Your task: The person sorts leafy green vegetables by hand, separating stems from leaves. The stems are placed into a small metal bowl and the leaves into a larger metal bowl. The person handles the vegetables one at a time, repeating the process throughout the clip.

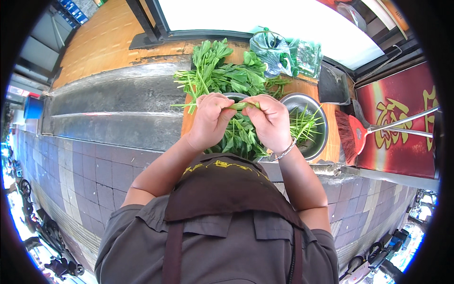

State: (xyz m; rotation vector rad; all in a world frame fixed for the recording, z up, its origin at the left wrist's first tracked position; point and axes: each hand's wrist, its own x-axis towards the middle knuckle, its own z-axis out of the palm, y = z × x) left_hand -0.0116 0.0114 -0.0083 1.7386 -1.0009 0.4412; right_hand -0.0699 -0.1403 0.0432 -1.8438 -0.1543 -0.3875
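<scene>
Between my two hands, in front of my chest, stretches a short green vegetable stem (239,105). My left hand (214,119) pinches one end with thumb and fingers. The other end is in the pinch of my right hand (270,119), which has a bracelet at its wrist. Below the hands lie leafy greens (238,136), partly covering a metal bowl whose rim (234,95) shows behind them. A larger heap of leafy green stalks (227,76) lies beyond. To the right, a steel basin (321,147) contains thin cut green stems (305,122).
Bagged green glass bottles (273,48) stand behind the heap, by a black-framed glass door (255,16). A red broom (356,135) and a black dustpan (333,85) are at the right, near a red sign panel (397,120). Grey stone steps (117,106) run left.
</scene>
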